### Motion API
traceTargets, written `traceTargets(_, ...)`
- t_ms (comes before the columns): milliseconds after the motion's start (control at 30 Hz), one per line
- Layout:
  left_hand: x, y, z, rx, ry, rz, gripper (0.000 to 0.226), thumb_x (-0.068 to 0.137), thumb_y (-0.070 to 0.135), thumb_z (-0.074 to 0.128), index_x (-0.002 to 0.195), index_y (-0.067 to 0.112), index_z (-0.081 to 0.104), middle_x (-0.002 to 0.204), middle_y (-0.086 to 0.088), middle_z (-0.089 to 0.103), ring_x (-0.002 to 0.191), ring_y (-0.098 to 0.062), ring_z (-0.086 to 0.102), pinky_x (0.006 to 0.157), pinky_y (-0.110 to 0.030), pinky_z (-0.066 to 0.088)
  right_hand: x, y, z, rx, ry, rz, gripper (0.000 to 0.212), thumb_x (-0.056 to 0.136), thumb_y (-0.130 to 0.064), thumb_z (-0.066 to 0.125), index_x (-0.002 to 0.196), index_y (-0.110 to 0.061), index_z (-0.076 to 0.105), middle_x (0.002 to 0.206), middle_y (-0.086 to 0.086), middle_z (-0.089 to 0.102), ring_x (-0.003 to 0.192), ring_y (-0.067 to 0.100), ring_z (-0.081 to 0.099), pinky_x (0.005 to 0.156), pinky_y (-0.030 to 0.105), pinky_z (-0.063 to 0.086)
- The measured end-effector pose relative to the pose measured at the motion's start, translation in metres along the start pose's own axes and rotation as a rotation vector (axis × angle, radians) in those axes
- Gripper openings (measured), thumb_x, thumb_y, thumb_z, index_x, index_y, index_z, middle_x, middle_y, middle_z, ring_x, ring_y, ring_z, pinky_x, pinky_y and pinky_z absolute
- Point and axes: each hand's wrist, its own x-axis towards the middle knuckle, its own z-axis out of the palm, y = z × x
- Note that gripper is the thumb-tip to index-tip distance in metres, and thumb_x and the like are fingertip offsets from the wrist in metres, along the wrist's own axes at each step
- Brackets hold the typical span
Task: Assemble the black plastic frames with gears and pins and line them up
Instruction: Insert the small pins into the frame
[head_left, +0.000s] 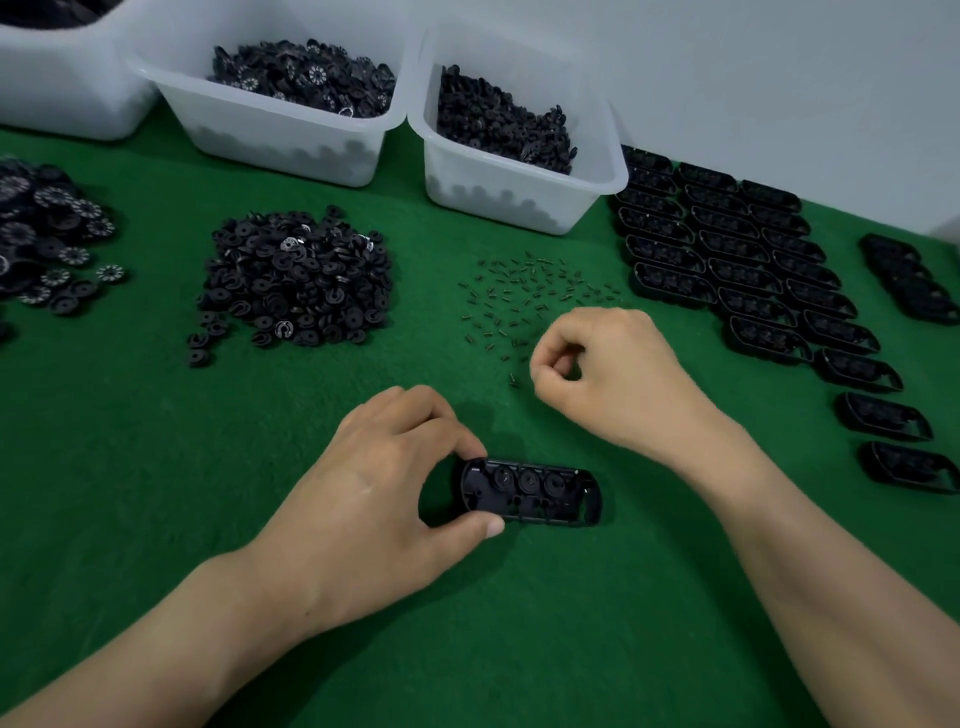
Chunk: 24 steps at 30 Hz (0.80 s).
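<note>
Steadying frame (530, 491), left hand (384, 483) pinching its end | right hand (608, 374) curled at pins (530, 291) beyond frame, hold unclear | take one pin

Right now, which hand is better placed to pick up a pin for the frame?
The right hand. Its curled fingers are at the near edge of the scattered pins, while the left hand grips the frame on the green mat.

Black frame (530, 491) lies flat on the desk (156, 467), open side up, three gears (530, 480) in a row inside; loose gears (296, 280) heaped beyond, left; pins (535, 291) scattered beyond; finished frames (727, 249) in rows, right.
</note>
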Motion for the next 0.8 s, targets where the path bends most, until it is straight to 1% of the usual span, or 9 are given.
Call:
traceTargets(33, 0.0, 0.0, 0.0, -0.002, -0.001, -0.003, 0.035, 0.067, 0.053, 0.061, 0.091, 0.027, 0.063, 0.09, 0.016, 0.049, 0.088, -0.004, 0.048, 0.083, -0.017, 0.037, -0.009, 0.003, -0.002, 0.106, 0.016, 0.013, 0.017, 0.078, -0.01, 0.064, 0.066, -0.021, 0.063, 0.067, -0.014, 0.06, 0.059, -0.003, 0.053, 0.059, 0.01, 0.043)
traceTargets(100, 0.0, 0.0, 0.001, -0.007, 0.0, -0.003, 0.035, 0.068, 0.053, 0.061, 0.091, 0.028, 0.062, 0.09, 0.016, 0.049, 0.089, -0.004, 0.048, 0.084, -0.016, 0.036, -0.033, 0.01, -0.005, 0.356, 0.034, 0.028, 0.014, 0.077, -0.013, 0.066, 0.067, -0.023, 0.065, 0.066, -0.01, 0.061, 0.057, -0.001, 0.051, 0.053, 0.01, 0.04)
traceTargets(200, 0.001, 0.0, 0.001, -0.012, -0.001, -0.003, 0.033, 0.067, 0.053, 0.061, 0.09, 0.029, 0.062, 0.09, 0.016, 0.049, 0.088, -0.003, 0.047, 0.083, -0.015, 0.036, -0.063, 0.013, 0.002, 0.529, 0.024, -0.003, 0.005, 0.074, -0.021, 0.068, 0.071, -0.025, 0.068, 0.074, -0.006, 0.061, 0.067, 0.01, 0.054, 0.059, 0.019, 0.043)
traceTargets(267, 0.001, 0.0, 0.001, -0.009, -0.002, -0.001, 0.032, 0.067, 0.052, 0.062, 0.089, 0.029, 0.063, 0.089, 0.016, 0.049, 0.088, -0.003, 0.047, 0.082, -0.015, 0.036, -0.072, 0.015, 0.011, 0.497, 0.056, -0.038, 0.012, 0.075, -0.012, 0.073, 0.073, -0.023, 0.071, 0.077, -0.009, 0.058, 0.074, 0.013, 0.055, 0.064, 0.022, 0.042)
traceTargets(367, 0.001, 0.0, 0.001, -0.006, 0.001, 0.002, 0.033, 0.067, 0.052, 0.062, 0.089, 0.028, 0.063, 0.089, 0.016, 0.05, 0.087, -0.004, 0.048, 0.082, -0.018, 0.037, -0.075, 0.017, 0.019, 0.477, 0.094, -0.042, 0.016, 0.073, -0.003, 0.075, 0.075, -0.018, 0.072, 0.079, -0.004, 0.057, 0.077, 0.013, 0.055, 0.067, 0.019, 0.04)
traceTargets(467, 0.001, 0.0, 0.0, -0.009, 0.003, -0.002, 0.033, 0.067, 0.052, 0.062, 0.089, 0.027, 0.063, 0.089, 0.016, 0.049, 0.088, -0.004, 0.049, 0.082, -0.018, 0.037, -0.075, 0.019, 0.022, 0.49, 0.094, -0.048, 0.015, 0.074, -0.004, 0.075, 0.075, -0.019, 0.072, 0.079, -0.003, 0.057, 0.076, 0.013, 0.055, 0.068, 0.017, 0.04)
traceTargets(600, 0.001, 0.0, 0.001, -0.005, 0.005, 0.0, 0.034, 0.067, 0.053, 0.061, 0.089, 0.027, 0.063, 0.089, 0.015, 0.05, 0.087, -0.004, 0.049, 0.082, -0.018, 0.037, -0.077, 0.02, 0.022, 0.511, 0.111, -0.081, 0.008, 0.074, -0.014, 0.071, 0.076, -0.022, 0.071, 0.08, -0.005, 0.058, 0.076, 0.013, 0.056, 0.067, 0.02, 0.043)
traceTargets(700, 0.001, 0.0, 0.001, -0.004, 0.009, 0.003, 0.034, 0.067, 0.053, 0.061, 0.089, 0.027, 0.063, 0.089, 0.015, 0.05, 0.087, -0.004, 0.048, 0.082, -0.017, 0.037, -0.077, 0.021, 0.024, 0.498, 0.113, -0.091, 0.009, 0.074, -0.014, 0.071, 0.077, -0.022, 0.071, 0.081, -0.006, 0.058, 0.077, 0.014, 0.057, 0.068, 0.021, 0.044)
traceTargets(800, 0.001, 0.0, 0.001, 0.003, 0.008, 0.01, 0.041, 0.068, 0.059, 0.053, 0.09, 0.027, 0.063, 0.09, 0.016, 0.05, 0.087, -0.002, 0.048, 0.08, -0.017, 0.038, -0.078, 0.022, 0.024, 0.47, 0.123, -0.096, 0.007, 0.075, -0.013, 0.07, 0.077, -0.02, 0.07, 0.081, -0.008, 0.058, 0.077, 0.012, 0.057, 0.068, 0.019, 0.044)
